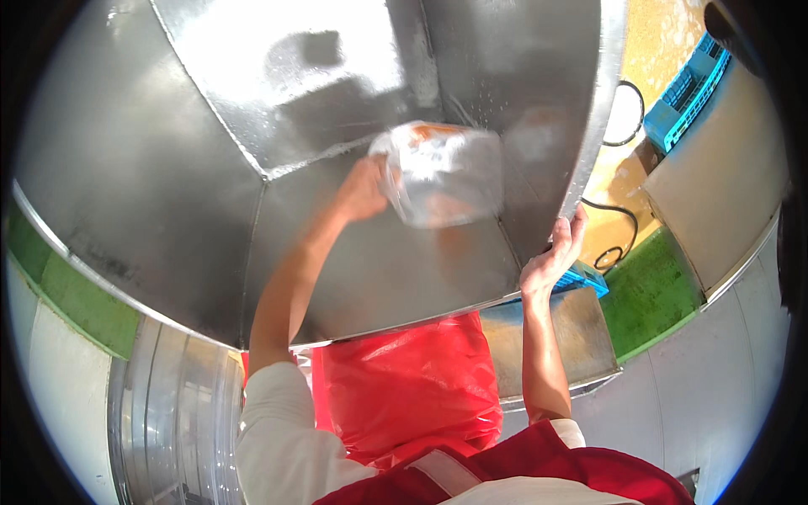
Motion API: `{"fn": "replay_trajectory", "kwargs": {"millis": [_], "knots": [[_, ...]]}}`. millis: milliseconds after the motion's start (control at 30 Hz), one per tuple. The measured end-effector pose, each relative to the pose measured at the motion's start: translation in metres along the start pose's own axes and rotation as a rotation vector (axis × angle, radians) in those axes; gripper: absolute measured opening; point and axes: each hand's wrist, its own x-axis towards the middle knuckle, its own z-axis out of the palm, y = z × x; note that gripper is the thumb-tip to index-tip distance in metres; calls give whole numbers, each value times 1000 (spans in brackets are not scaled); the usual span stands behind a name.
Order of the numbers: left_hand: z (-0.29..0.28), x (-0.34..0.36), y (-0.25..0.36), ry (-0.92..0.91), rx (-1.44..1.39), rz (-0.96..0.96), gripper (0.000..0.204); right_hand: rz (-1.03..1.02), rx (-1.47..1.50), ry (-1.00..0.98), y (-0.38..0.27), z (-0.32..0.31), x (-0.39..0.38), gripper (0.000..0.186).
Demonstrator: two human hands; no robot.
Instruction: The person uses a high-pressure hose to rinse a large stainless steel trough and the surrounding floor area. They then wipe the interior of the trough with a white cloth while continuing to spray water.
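A large grey metal tub (pixel 345 278) with sloping walls and welded seams fills most of the view, and its inside looks wet. Inside it, my left hand (pixel 364 189) is closed on the side of a clear plastic container (pixel 450 181). Motion smears this container, and I cannot make out whether it holds anything. On the tub's right side, my right hand (pixel 553 255) grips the rim, its fingers partly hidden. A red apron (pixel 404 387) hangs over my front below the tub's near edge.
Blue plastic crates (pixel 686 88) stand at the far right on a wet yellowish floor (pixel 665 34). A black hose (pixel 627 215) curls there beside a green surface (pixel 652 286). Metal panels (pixel 724 160) lie to the right. Stacked clear or metallic sheets (pixel 172 412) stand at the lower left.
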Motion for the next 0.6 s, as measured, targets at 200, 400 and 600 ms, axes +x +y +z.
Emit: {"fn": "replay_trajectory", "kwargs": {"millis": [200,400,600], "knots": [[-13,-77,177,-224,-91,80,21,554,737,-247,-22,-36,30,52],[34,-101,264,-384,-362,-68,28,574,1015,-538,28,-94,64,51],[84,-112,292,-479,-841,-419,26,557,924,-583,21,-110,67,49]]}}
